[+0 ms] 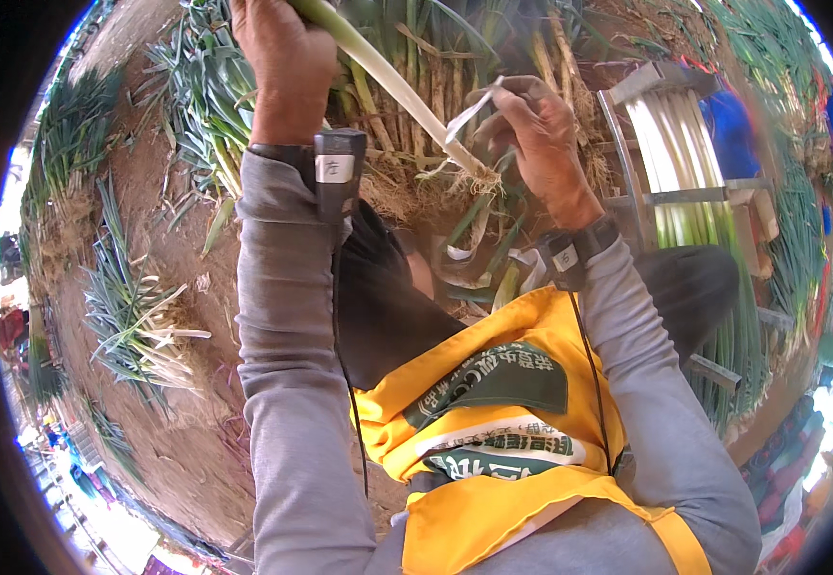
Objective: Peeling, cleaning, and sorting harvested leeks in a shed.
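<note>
Yellow apron (507, 513) lies nearest; right, a metal rack (686, 195) holds white-stemmed leeks (670, 144), apparently finished. Beyond, forearms stretch forward: left hand (292, 48) closed around a slanting leek (402, 91), rooted, seemingly mid-peeling; right hand (536, 125) bent inward, pinching pale peel (469, 113). Farther, untrimmed stalks (445, 62) seem left.

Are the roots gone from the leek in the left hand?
No, pale roots fringe the lower end of the leek the left hand holds.
</note>
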`<state>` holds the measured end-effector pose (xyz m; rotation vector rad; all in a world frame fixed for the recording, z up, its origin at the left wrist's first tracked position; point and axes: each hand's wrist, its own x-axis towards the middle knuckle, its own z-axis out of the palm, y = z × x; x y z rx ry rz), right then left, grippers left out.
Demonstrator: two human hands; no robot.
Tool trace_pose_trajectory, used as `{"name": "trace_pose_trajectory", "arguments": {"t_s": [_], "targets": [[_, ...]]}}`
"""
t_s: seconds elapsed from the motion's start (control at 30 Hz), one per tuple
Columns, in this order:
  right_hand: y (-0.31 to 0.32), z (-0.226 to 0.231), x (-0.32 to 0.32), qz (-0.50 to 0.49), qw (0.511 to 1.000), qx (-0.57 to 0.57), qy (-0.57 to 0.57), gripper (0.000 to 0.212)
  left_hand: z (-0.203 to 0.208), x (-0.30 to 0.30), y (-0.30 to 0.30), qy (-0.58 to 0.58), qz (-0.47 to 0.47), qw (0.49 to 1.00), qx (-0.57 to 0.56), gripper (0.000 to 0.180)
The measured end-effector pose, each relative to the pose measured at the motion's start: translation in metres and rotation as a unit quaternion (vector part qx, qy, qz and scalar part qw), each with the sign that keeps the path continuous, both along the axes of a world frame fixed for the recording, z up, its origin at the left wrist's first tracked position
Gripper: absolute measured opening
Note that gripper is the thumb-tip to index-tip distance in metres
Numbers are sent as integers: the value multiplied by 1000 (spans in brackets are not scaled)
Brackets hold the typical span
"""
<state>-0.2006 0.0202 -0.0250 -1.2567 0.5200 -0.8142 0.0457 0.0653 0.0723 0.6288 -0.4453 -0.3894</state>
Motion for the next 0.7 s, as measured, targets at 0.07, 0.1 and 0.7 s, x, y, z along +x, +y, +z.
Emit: {"name": "trace_pose_trajectory", "arguments": {"t_s": [0.07,0.1,0.7], "targets": [[4,12,-2,48,997,-21,57,20,-5,6,4,-10,-14,1000,-6,30],[7,15,-1,99,988,-41,111,19,-6,13,7,-21,-8,1000,-8,30],[5,-55,-20,75,889,-352,284,57,-31,78,34,-174,89,966,170,27]]}}
